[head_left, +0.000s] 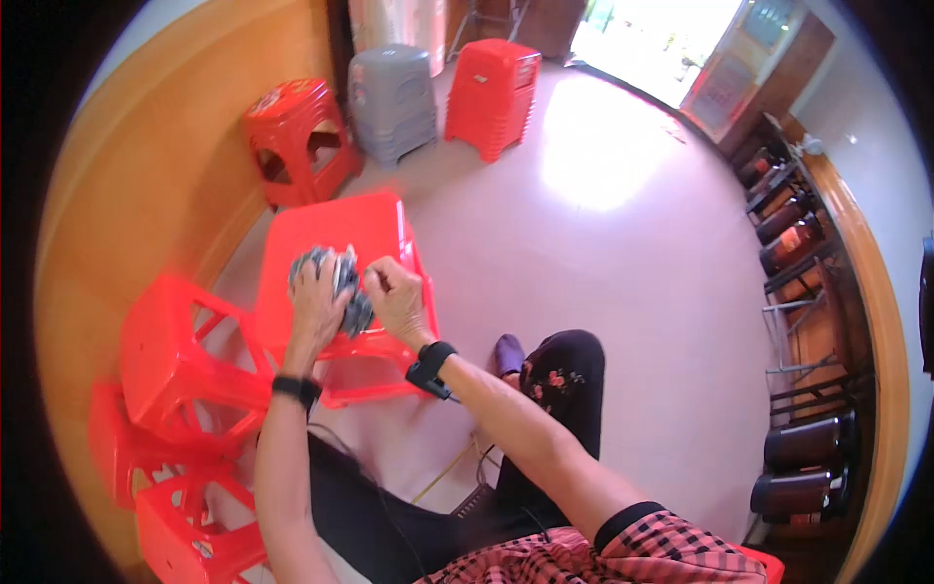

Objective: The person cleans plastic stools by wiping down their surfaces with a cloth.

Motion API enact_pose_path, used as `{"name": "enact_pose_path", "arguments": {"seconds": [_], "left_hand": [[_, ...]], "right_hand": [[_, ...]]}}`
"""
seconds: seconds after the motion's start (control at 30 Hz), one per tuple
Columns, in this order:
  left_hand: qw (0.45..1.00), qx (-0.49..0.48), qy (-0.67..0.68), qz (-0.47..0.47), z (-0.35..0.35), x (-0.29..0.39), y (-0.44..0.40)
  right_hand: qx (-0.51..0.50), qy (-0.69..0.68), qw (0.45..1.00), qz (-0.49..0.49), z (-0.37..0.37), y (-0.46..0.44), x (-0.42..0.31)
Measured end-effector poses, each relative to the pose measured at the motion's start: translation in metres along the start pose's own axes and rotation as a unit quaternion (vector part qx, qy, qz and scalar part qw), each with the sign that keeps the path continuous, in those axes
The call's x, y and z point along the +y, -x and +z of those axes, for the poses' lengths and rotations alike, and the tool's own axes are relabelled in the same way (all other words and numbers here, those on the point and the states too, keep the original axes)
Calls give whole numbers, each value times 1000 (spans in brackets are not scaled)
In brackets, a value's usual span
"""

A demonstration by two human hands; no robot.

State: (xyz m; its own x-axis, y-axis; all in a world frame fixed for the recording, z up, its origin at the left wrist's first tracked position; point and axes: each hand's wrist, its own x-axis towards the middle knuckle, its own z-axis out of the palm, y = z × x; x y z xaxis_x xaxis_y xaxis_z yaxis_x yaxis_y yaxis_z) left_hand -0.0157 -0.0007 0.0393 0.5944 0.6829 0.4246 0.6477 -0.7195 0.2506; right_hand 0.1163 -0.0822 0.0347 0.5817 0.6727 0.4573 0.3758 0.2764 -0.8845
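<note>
Sitting pretty close to the red stool (pixel 336 219), probably for easy reach. Clamping the grey bundle (pixel 358 310) onto its top with the left hand (pixel 313 302), likely against sliding. Curling the right hand (pixel 397 297) closed just beside it, with fingertips together (too blurry to rule out something tiny between them). Farther off, grey stools (pixel 393 102) and red stools (pixel 493 97) in stacks, maybe to save floor space.

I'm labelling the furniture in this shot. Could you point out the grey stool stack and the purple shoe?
Grey stool stack (pixel 393 102): head view, front side.
Purple shoe (pixel 508 352): head view, top.
</note>
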Motion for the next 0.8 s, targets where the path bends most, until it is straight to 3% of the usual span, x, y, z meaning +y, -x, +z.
{"name": "enact_pose_path", "arguments": {"seconds": [0.13,0.2,0.37,0.6,0.8], "left_hand": [[998,-8,29,47,-19,26,36],[998,-47,53,6,-26,35,45],[998,-30,55,23,-19,26,42],[999,-41,-3,3,13,-8,-22],[998,-60,-29,6,37,-17,-88]], "right_hand": [[36,13,999,-18,5,-1,9],[21,11,1000,-2,4,-1,7],[20,-9,1000,-16,3,0,7],[-8,9,997,-75,1,4,5],[0,19,997,-70,5,9,5]]}}
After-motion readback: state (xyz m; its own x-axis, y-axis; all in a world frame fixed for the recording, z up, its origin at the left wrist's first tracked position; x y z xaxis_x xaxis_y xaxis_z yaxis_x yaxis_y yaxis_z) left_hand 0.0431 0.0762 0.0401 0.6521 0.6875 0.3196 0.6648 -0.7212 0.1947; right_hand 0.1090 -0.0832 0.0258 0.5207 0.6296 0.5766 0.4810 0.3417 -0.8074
